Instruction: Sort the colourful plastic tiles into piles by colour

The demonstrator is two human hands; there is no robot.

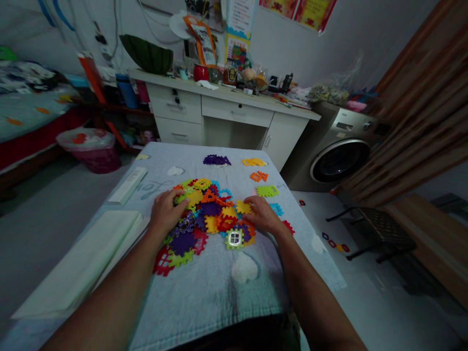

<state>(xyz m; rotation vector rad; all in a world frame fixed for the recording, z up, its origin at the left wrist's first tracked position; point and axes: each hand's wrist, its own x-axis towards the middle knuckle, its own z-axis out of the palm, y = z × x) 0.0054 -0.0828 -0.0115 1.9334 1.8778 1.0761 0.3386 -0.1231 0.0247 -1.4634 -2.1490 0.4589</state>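
Lying on blue tablecloth (204, 292) — plastic pieces (210, 208), white desk (223, 108) beyond

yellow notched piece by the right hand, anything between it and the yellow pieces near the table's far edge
Partly: orange pieces lie between the yellow notched piece and the far yellow pieces, nearer the latter; nothing else visible intervenes.

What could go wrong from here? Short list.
1. The pieces in the multicoloured pile overlap, so sliding out the yellow piece at the right hand might drag neighbours along.
2. A red piece lies right beside the right forearm; a sideways sweep might knock it away.
3. The orange group and green group sit close together, so a careless reach might mix them.
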